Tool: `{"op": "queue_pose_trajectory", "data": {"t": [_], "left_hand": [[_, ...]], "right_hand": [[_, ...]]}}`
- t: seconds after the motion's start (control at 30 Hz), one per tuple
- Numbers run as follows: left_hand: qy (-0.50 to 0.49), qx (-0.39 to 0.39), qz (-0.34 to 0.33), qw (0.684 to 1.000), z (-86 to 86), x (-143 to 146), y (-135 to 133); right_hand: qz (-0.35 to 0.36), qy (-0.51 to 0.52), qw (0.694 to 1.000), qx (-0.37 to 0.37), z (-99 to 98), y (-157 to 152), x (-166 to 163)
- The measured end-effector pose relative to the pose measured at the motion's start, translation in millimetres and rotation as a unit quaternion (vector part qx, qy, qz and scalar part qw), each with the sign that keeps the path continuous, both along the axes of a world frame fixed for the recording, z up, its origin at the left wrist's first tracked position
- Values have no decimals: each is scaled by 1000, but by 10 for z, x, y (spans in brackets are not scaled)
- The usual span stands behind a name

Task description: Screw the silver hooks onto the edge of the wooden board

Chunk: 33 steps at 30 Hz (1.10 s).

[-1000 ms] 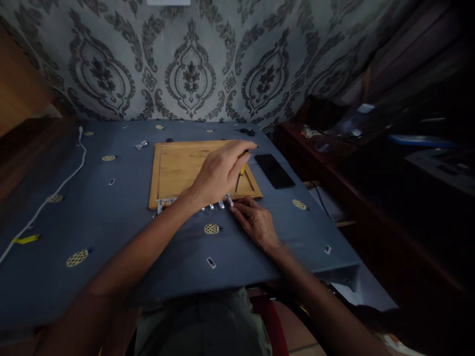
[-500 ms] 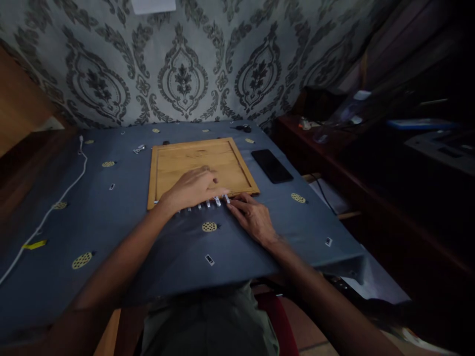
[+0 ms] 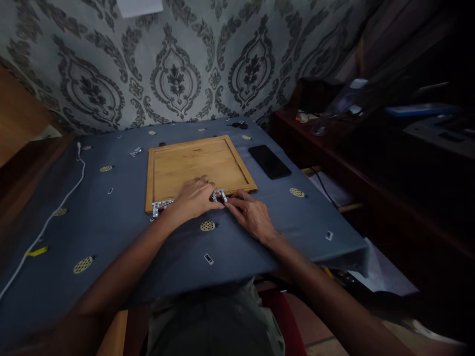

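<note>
A shallow wooden tray (image 3: 193, 163) lies on the blue cloth in front of me. A row of small metal hinge pieces (image 3: 162, 203) runs along its near edge. My left hand (image 3: 195, 198) rests over the middle of that row, knuckles up and fingers curled close together, and whatever is under them is hidden. My right hand (image 3: 250, 215) lies flat on the cloth just right of it. Its fingers are stretched out and their tips touch the right end of the metal row (image 3: 220, 195).
A black phone (image 3: 269, 161) lies right of the tray. A white cable (image 3: 59, 190) runs down the left of the blue table (image 3: 111, 232), with a yellow strip (image 3: 36, 251) near it. Small metal bits (image 3: 135, 151) lie beyond the tray. A dark cluttered shelf (image 3: 334, 143) stands at the right.
My left hand came down from above the tray's right side, where it held a yellow-handled tool, to the near edge over the metal row. The tool is out of sight now. My right hand barely moved.
</note>
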<state>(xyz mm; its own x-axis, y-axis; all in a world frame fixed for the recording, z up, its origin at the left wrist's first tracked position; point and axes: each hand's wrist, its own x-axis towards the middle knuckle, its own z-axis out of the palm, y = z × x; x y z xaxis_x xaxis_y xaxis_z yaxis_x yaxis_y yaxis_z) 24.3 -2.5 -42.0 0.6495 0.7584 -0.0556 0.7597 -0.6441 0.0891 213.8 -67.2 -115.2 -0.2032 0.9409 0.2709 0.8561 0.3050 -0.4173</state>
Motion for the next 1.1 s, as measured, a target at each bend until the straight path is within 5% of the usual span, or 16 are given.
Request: {"op": "queue_pose_trajectory", "data": {"t": [1.1], "left_hand": [[-29,-29,-18,999,-92,-8,61]], "right_hand": [[-17,-21,1000,-7,45,-29,-43]]}}
